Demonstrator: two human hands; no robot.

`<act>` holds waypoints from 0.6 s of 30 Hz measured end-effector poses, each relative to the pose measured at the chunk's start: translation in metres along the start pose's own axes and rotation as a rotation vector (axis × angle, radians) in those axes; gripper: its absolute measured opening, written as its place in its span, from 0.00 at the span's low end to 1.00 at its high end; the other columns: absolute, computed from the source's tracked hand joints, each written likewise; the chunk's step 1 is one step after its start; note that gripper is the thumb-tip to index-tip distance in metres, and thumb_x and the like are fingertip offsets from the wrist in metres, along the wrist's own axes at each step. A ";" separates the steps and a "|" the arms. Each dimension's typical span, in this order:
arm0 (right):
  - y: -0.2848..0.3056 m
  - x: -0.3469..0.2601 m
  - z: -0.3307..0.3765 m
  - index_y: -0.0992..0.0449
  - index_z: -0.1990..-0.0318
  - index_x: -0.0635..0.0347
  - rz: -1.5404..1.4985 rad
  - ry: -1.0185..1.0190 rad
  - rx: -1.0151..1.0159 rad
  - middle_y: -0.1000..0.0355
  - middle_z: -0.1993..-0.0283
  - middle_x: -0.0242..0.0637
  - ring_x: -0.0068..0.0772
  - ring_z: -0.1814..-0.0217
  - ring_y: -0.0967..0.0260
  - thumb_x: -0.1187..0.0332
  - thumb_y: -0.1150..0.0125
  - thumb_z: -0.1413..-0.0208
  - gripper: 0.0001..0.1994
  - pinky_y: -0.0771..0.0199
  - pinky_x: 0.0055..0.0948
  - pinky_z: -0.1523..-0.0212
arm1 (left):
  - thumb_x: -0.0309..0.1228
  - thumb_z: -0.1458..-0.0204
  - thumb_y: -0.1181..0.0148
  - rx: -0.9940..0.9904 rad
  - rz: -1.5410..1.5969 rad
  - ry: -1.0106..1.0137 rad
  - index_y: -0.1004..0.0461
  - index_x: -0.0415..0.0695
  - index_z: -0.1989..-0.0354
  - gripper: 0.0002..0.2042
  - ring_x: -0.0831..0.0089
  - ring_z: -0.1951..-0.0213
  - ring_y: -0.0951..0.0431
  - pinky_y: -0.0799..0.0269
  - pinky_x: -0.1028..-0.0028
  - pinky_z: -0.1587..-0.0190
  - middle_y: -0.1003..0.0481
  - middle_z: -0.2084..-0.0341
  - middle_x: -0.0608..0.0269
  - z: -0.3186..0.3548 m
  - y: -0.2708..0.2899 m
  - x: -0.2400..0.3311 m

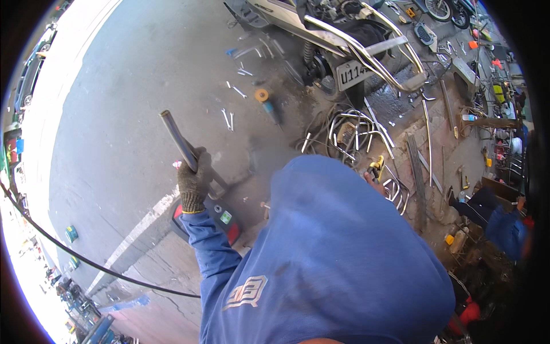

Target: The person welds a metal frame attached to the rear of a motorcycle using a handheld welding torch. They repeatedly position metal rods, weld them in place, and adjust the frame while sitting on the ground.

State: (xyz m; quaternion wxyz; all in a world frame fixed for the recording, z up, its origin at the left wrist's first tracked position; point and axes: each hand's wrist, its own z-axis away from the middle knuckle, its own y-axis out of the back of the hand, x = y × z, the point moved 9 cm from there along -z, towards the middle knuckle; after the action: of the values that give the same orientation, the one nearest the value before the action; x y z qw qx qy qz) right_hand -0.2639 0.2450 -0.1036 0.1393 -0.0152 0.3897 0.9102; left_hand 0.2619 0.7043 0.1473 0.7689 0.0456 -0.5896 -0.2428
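Observation:
My left hand (192, 182), in a dark grey knitted work glove, is closed around a metal tube (179, 139). The tube's hollow end points up and to the left, above the floor. Below this hand sits a dark and red casing (224, 217), partly hidden by my sleeve. My right hand (375, 184) shows only partly past my blue top (338, 246). Its fingers are bent against a yellow and black tool (376, 166) whose exact kind I cannot make out.
Wrenches (227, 119) and an orange and teal power tool (263, 98) lie on the floor ahead. Tangled cables and metal rods (358, 135) spread near a motorcycle (338, 40). A black cable (103, 268) crosses at left. Another person (504, 229) is at far right.

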 end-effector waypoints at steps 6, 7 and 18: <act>-0.114 -0.111 0.069 0.33 0.40 0.83 -0.019 -0.017 -0.052 0.31 0.38 0.66 0.57 0.33 0.33 0.28 0.27 0.69 0.62 0.32 0.39 0.35 | 0.39 0.45 0.35 -0.189 -0.375 0.071 0.22 0.41 0.52 0.18 0.67 0.66 0.19 0.24 0.65 0.63 0.20 0.68 0.56 -0.072 0.052 -0.017; -0.123 -0.141 0.076 0.32 0.42 0.83 -0.012 0.010 -0.050 0.30 0.40 0.66 0.56 0.36 0.30 0.29 0.26 0.68 0.60 0.30 0.41 0.38 | 0.39 0.45 0.35 -0.203 -0.385 0.105 0.22 0.41 0.52 0.17 0.67 0.67 0.19 0.24 0.65 0.63 0.20 0.69 0.57 -0.085 0.058 -0.019; -0.190 -0.276 0.154 0.26 0.47 0.71 -0.518 0.307 -0.184 0.23 0.49 0.54 0.49 0.46 0.25 0.44 0.26 0.56 0.38 0.27 0.40 0.44 | 0.49 0.46 0.40 -0.599 -0.993 -0.052 0.23 0.40 0.65 0.20 0.54 0.72 0.19 0.26 0.56 0.66 0.22 0.78 0.52 -0.248 -0.020 -0.022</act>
State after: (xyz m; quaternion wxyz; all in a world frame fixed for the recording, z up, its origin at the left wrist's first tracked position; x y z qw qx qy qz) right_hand 0.0646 0.4130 -0.0927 0.3040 -0.2636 0.3053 0.8631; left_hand 0.4817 0.6430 0.0462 0.5274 0.0910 -0.4219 -0.7318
